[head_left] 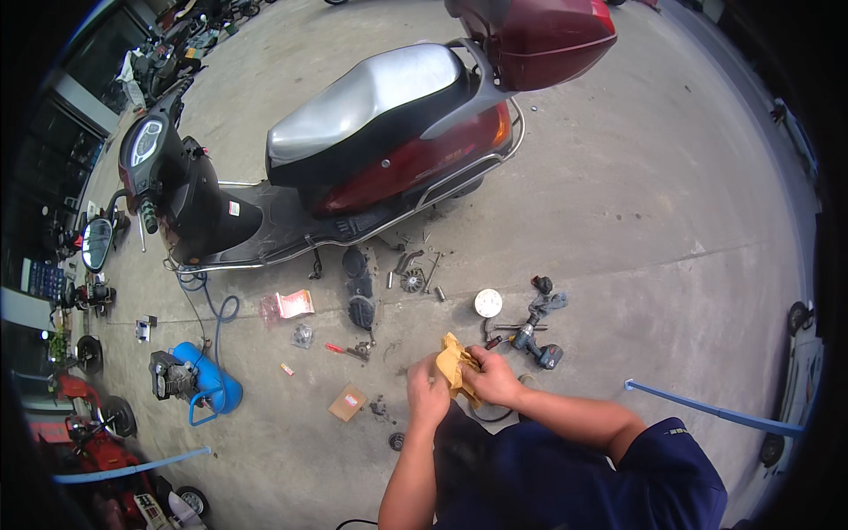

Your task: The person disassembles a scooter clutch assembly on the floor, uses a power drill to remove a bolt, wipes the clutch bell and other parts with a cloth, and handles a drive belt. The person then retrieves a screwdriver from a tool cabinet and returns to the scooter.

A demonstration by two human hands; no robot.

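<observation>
Both hands met in front of the body over the concrete floor (618, 203). The left hand (427, 391) and right hand (491, 378) each had a closed grip on a crumpled yellow cloth (454, 360), which was bunched between them, fingers wrapped into its folds. What the cloth covered, if anything, could not be told.

Just beyond the hands, on the floor, lay a cordless drill (533, 341) with loose metal tools beside it, and a small white round disc (488, 302) a little farther out. To the left of the hands sat a red-handled tool (340, 350), a small brown cardboard box (347, 403) and a pink plastic packet (289, 306). A black elongated cover (359, 287) and scattered bolts and small metal parts lay close under the scooter.

A dark red scooter (389, 159) with a grey and black seat (371, 97) stood across the upper middle, its top case (539, 35) at the rear. A blue air compressor (199, 378) sat at left, its hose looping toward the scooter's footboard. More red machines stood at the lower left edge. The person wore a dark blue short-sleeved shirt (601, 481).
</observation>
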